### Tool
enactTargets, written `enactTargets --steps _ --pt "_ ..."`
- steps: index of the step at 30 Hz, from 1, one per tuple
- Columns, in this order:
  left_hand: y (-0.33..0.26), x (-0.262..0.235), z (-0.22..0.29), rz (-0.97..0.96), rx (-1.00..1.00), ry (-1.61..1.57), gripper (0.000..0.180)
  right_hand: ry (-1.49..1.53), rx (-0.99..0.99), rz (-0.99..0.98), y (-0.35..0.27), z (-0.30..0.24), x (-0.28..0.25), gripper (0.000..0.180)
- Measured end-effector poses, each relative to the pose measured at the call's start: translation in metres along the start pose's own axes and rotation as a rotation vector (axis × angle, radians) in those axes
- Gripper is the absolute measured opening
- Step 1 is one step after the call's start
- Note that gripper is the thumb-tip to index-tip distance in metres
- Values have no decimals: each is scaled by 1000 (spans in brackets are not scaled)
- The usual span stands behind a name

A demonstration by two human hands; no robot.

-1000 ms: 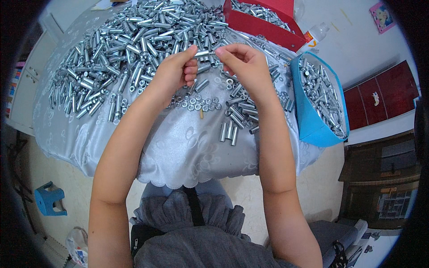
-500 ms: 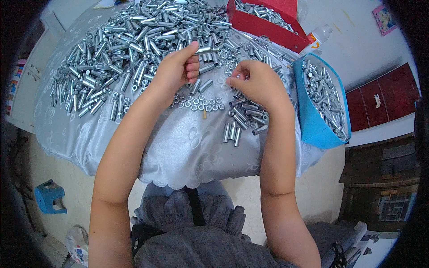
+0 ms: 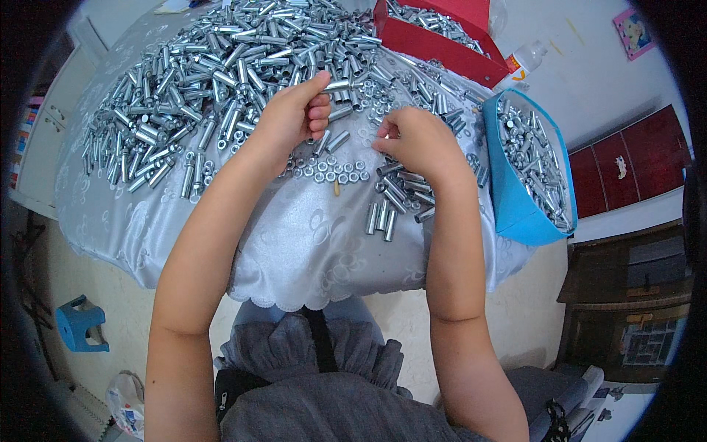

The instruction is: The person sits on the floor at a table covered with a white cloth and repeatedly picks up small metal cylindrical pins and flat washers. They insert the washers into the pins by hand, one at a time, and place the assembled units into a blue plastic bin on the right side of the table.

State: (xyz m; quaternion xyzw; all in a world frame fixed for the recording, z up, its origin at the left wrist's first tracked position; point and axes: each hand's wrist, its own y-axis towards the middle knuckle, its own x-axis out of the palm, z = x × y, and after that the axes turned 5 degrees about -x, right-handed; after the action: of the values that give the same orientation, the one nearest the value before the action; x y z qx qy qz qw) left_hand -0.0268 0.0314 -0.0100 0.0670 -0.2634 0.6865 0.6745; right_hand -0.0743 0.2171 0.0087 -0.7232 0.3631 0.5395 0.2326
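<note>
My left hand (image 3: 293, 118) is closed in front of the large heap, thumb on top and fingers curled. From its grip a shiny metal sleeve anchor (image 3: 339, 86) sticks out to the right. A short way to the right, my right hand (image 3: 423, 144) is bent down with thumb and fingers pinched together; whatever is between the fingertips is too small or hidden to name. Below and between the hands lie several loose nuts (image 3: 342, 177) in rows. Metal sleeves (image 3: 383, 219) lie under my right wrist.
A big heap of sleeve anchors (image 3: 221, 66) covers the far and left table. At the back right stands a red box (image 3: 434, 44) of metal parts; a blue fabric bin (image 3: 526, 221) of bolts is at the right, a plastic bottle (image 3: 528, 57) behind it. White tablecloth (image 3: 309, 258) drapes the near edge.
My right hand has moved slightly down and its fingers have drawn closer together. The left hand stays almost in place, still gripping the sleeve anchor.
</note>
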Motion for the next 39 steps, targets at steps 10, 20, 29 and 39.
enactTargets --steps 10,20,29,39 --pt "1 0 -2 0 13 20 35 653 -191 432 9 -11 -10 18" --pt "-1 0 -1 -32 -14 13 36 877 -290 436 14 -16 0 20" --pt "0 2 -2 -40 30 24 37 843 -16 300 9 -11 -11 20" --pt "-2 3 -1 -17 15 60 37 569 -435 401 11 -6 -9 20"
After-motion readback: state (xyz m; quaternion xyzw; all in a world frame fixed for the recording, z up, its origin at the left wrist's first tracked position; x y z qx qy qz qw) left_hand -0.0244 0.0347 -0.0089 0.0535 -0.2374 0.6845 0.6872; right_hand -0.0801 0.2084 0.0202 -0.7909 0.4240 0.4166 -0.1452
